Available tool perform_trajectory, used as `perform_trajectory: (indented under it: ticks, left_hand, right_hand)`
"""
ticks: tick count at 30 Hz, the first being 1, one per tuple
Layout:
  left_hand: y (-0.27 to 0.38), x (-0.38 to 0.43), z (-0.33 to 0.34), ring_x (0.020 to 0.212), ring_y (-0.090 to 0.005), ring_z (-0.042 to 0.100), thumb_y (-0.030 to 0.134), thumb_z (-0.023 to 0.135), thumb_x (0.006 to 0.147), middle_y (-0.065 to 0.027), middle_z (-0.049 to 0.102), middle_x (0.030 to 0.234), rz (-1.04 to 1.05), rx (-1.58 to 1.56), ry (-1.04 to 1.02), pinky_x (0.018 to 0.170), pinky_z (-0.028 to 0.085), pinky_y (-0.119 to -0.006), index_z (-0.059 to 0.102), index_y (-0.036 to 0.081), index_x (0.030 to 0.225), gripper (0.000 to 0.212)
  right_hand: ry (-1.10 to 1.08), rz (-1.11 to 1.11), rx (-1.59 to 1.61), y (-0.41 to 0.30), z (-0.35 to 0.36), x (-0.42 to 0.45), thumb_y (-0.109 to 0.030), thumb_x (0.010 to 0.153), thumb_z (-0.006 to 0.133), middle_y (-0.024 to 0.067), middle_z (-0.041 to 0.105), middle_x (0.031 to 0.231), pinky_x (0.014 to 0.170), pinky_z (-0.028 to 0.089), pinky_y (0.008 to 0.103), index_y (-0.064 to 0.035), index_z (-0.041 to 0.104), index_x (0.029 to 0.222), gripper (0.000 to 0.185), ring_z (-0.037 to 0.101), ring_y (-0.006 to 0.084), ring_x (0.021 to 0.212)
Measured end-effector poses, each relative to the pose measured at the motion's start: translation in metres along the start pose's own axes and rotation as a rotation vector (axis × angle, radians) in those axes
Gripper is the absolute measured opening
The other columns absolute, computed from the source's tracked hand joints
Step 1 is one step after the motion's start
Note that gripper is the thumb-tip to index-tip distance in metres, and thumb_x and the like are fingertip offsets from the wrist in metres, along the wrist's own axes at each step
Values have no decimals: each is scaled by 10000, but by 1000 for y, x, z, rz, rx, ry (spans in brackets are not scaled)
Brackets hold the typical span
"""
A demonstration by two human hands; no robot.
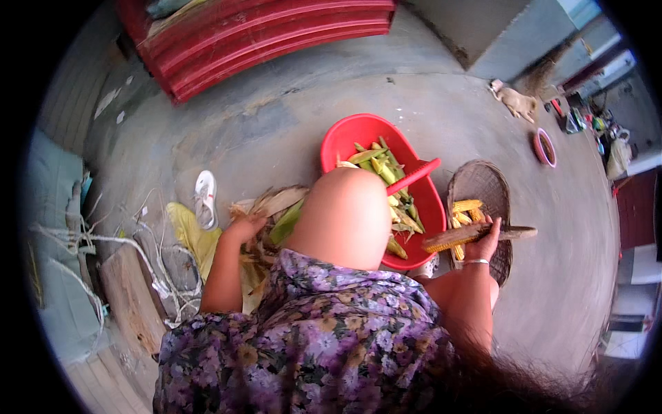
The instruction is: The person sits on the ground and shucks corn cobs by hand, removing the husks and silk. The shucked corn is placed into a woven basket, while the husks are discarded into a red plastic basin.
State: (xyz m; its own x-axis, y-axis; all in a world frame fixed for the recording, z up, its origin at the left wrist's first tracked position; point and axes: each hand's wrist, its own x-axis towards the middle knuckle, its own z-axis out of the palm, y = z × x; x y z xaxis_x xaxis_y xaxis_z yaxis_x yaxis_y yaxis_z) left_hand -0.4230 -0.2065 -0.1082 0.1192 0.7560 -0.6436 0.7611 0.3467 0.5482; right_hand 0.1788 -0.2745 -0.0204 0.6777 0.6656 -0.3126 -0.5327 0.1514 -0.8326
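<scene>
Beside my left thigh, my left hand is at a heap of pale dry and green corn husks; blur hides whether its fingers grip one. My right hand reaches into an oval wicker basket and is shut on a yellow corn cob, partly hidden under the basket's handle. Several husked yellow cobs lie in this basket. A red plastic basket with a red handle stands in front of me, holding several ears of corn in green husks. My bare knee hides part of it.
At my left lie a white shoe, a yellow sack, tangled white rope and a wooden board. A red metal truck bed stands ahead. A dog lies far right near a pink basin.
</scene>
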Motion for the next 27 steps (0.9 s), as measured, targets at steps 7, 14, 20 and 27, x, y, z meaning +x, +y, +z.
perform_trajectory:
  ticks: [7, 14, 20, 27]
  left_hand:
    - [54, 2, -29, 937, -289, 632, 397, 597, 859, -177, 659, 1035, 96, 0, 179, 833, 479, -352, 629, 43, 1120, 440]
    - [248, -15, -35, 919, -316, 647, 289, 622, 840, -201, 657, 992, 563, 244, 403, 806, 502, -366, 638, 52, 1089, 344]
    - [375, -43, 19, 851, -266, 666, 296, 670, 816, -158, 677, 961, 832, 186, 172, 752, 516, -350, 650, 85, 1085, 343]
    - [431, -86, 115, 763, -216, 655, 374, 670, 811, -93, 675, 841, 1098, 242, -216, 704, 508, -343, 614, 145, 1127, 394]
  right_hand:
    - [-137, -70, 257, -11, 39, -19, -489, 872, 571, 38, 575, 732, 697, 473, 368, -63, 587, 965, 436, 555, 209, 711]
    - [-344, 22, 481, -38, 32, -44, -571, 888, 482, 54, 598, 764, 683, 481, 391, -89, 569, 1077, 524, 559, 208, 704]
    - [-554, 36, 367, -28, 40, -56, -613, 891, 417, 98, 633, 914, 661, 524, 334, -69, 497, 1201, 631, 612, 197, 766]
    - [-697, 102, 223, -18, 50, -61, -688, 874, 318, 95, 599, 1022, 665, 513, 289, -74, 423, 1297, 753, 593, 171, 827]
